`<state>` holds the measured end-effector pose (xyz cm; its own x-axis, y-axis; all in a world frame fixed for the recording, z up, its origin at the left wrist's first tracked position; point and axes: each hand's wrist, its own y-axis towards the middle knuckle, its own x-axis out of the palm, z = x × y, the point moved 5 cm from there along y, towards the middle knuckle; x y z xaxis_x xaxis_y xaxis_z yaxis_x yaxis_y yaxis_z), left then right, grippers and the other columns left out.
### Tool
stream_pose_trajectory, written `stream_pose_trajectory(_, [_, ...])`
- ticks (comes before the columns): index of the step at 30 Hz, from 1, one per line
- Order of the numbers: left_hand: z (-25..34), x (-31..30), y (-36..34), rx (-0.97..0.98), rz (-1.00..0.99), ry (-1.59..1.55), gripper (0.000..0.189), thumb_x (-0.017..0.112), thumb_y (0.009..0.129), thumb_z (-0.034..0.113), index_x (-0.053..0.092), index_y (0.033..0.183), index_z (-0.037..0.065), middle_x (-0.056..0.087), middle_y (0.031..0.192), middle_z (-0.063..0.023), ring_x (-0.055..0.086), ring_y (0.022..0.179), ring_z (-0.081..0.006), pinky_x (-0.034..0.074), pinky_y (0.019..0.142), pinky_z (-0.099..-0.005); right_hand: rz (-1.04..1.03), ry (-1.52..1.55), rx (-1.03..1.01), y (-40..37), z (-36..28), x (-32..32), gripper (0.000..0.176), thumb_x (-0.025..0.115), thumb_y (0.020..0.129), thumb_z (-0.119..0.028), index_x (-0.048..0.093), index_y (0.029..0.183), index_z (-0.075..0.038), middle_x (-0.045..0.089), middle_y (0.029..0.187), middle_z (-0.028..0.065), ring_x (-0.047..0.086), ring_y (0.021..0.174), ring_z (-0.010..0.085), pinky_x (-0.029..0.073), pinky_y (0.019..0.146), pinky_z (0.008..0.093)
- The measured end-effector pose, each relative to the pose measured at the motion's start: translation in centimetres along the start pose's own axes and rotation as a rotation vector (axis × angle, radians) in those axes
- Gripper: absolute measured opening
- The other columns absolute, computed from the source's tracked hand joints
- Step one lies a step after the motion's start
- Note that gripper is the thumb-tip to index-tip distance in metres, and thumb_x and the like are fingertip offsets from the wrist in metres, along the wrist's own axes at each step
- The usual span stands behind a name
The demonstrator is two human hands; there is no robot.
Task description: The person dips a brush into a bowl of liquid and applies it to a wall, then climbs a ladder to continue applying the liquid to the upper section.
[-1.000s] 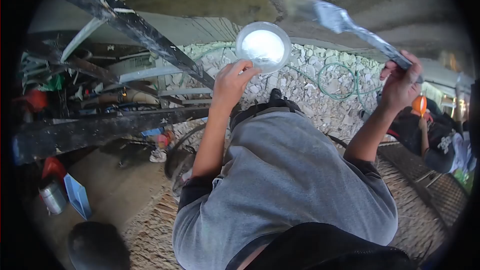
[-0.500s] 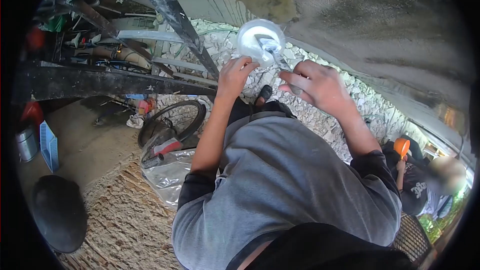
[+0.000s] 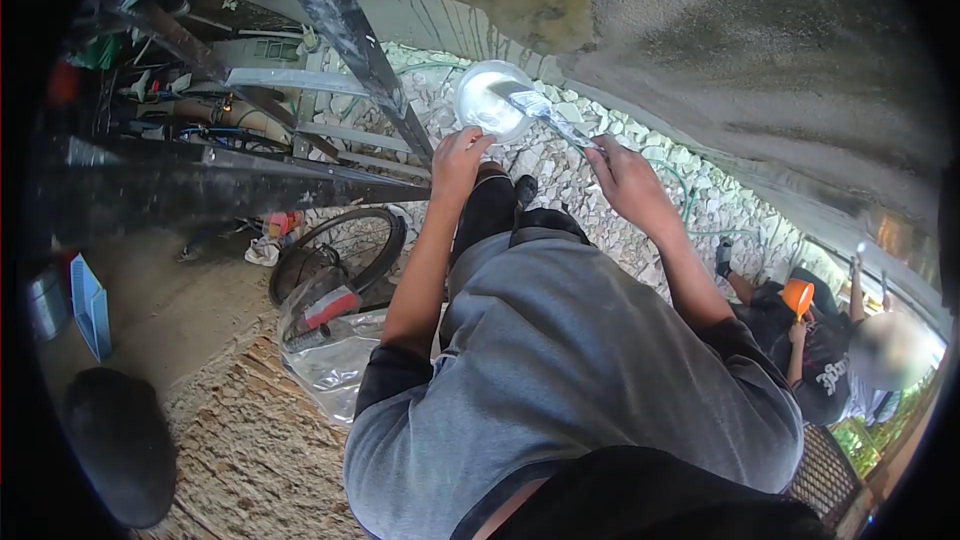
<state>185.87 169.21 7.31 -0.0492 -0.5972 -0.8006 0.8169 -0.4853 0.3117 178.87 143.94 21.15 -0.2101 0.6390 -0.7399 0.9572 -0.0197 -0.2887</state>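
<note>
A round white tub (image 3: 463, 103) with white paint inside is ahead of me, above the gravel. My left hand (image 3: 461, 158) pinches its near rim, fingers closed at the edge. In my right hand (image 3: 634, 186) is the handle of a paintbrush (image 3: 566, 130) smeared with white. The brush slants up and left, and its bristles overlap the tub's opening. Beyond the brush rises a rough cement wall (image 3: 740, 70).
Dark metal beams (image 3: 345, 30) stand at the left. White rubble (image 3: 560, 185) covers the ground. A bicycle wheel (image 3: 388, 255) and a clear plastic bag (image 3: 335, 365) lie at my left. At the right, another person (image 3: 815, 360) holds an orange dipper (image 3: 797, 295).
The tub and my left hand have shifted slightly left and down. My right hand, with the paintbrush, has turned and now shows its back. The other person has raised an arm.
</note>
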Motion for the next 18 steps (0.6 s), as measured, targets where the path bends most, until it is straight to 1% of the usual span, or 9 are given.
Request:
stream_pose_trajectory(3, [-2.3,1.3,0.3,-0.024,-0.028,-0.005,0.026,0.069,0.08,0.005,0.076,0.102,0.016,0.066,0.102,-0.0039,0.067,0.09,-0.0286,0.054,0.08,-0.0419,0.082,0.098,0.023,-0.3,-0.1,0.0,0.034,0.054,0.106,-0.027,0.058,0.122,0.003,0.069,0.092,0.0284,0.067,0.091,0.0471,0.051,0.08,0.0526])
stream_pose_trajectory(6, [-4.3,2.2,0.8,-0.04,-0.029,-0.05,0.025,0.071,0.079,0.003,0.078,0.1,0.016,0.067,0.099,-0.0046,0.067,0.088,-0.0295,0.054,0.078,-0.0426,0.081,0.225,0.076,0.5,-1.2,-0.5,0.029,0.054,0.108,-0.022,0.057,0.126,0.0,0.063,0.084,0.0168,0.061,0.075,0.027,0.049,0.073,0.0369])
stream_pose_trajectory(10, [-6.5,3.8,1.0,-0.033,-0.069,-0.063,0.025,0.071,0.08,0.006,0.076,0.102,0.016,0.067,0.102,-0.0044,0.067,0.09,-0.0291,0.053,0.081,-0.0425,0.104,0.354,0.137,2.9,-3.1,0.2,0.025,0.055,0.107,-0.017,0.056,0.126,0.0,0.06,0.086,0.0103,0.06,0.082,0.0167,0.048,0.075,0.0316])
stream_pose_trajectory(11, [-7.0,4.2,0.8,-0.033,-0.062,-0.089,0.024,0.071,0.08,0.006,0.077,0.102,0.016,0.067,0.102,-0.0044,0.067,0.09,-0.029,0.054,0.081,-0.0426,0.111,0.351,0.137,4.1,-3.0,1.2,0.025,0.055,0.107,-0.017,0.056,0.126,0.0,0.06,0.086,0.0103,0.06,0.082,0.0167,0.048,0.075,0.0316])
stream_pose_trajectory(13, [-7.8,4.8,0.5,-0.025,-0.059,-0.114,0.024,0.072,0.081,0.006,0.077,0.101,0.016,0.067,0.102,-0.0044,0.067,0.09,-0.0288,0.054,0.081,-0.0426,0.267,0.594,-0.099,7.2,-2.1,4.1,0.025,0.057,0.106,-0.015,0.055,0.126,-0.001,0.063,0.09,0.0107,0.061,0.085,0.0162,0.05,0.075,0.0316])
stream_pose_trajectory(14, [-7.9,5.1,0.2,-0.017,-0.064,-0.116,0.023,0.072,0.081,0.006,0.077,0.101,0.016,0.068,0.102,-0.0044,0.068,0.09,-0.0288,0.054,0.081,-0.0427,0.272,0.599,-0.095,9.2,-1.2,5.7,0.025,0.057,0.106,-0.015,0.055,0.126,-0.001,0.063,0.09,0.0107,0.061,0.085,0.0162,0.05,0.075,0.0316])
stream_pose_trajectory(16, [-8.3,5.9,-1.0,-0.025,-0.089,-0.135,0.024,0.072,0.081,0.006,0.077,0.101,0.017,0.068,0.102,-0.0037,0.068,0.088,-0.0287,0.054,0.079,-0.043,0.202,0.674,-0.022,13.7,0.9,8.8,0.031,0.063,0.102,-0.024,0.059,0.122,-0.001,0.068,0.091,0.0203,0.069,0.089,0.0273,0.052,0.08,0.0355])
stream_pose_trajectory(17, [-8.4,5.9,-1.5,-0.021,-0.095,-0.129,0.024,0.072,0.081,0.006,0.077,0.101,0.017,0.068,0.102,-0.0037,0.068,0.088,-0.0287,0.054,0.079,-0.043,0.206,0.683,-0.021,15.6,0.9,9.7,0.031,0.063,0.102,-0.024,0.059,0.122,-0.001,0.068,0.091,0.0203,0.069,0.089,0.0273,0.052,0.08,0.0355])
stream_pose_trajectory(18, [-8.3,5.8,-2.1,-0.027,-0.116,-0.118,0.024,0.072,0.081,0.006,0.077,0.101,0.017,0.068,0.102,-0.0033,0.068,0.088,-0.0287,0.054,0.079,-0.0431,0.147,0.53,0.081,17.4,1.0,11.0,0.033,0.062,0.101,-0.027,0.061,0.121,-0.001,0.069,0.095,0.0213,0.07,0.091,0.0279,0.052,0.082,0.0376])
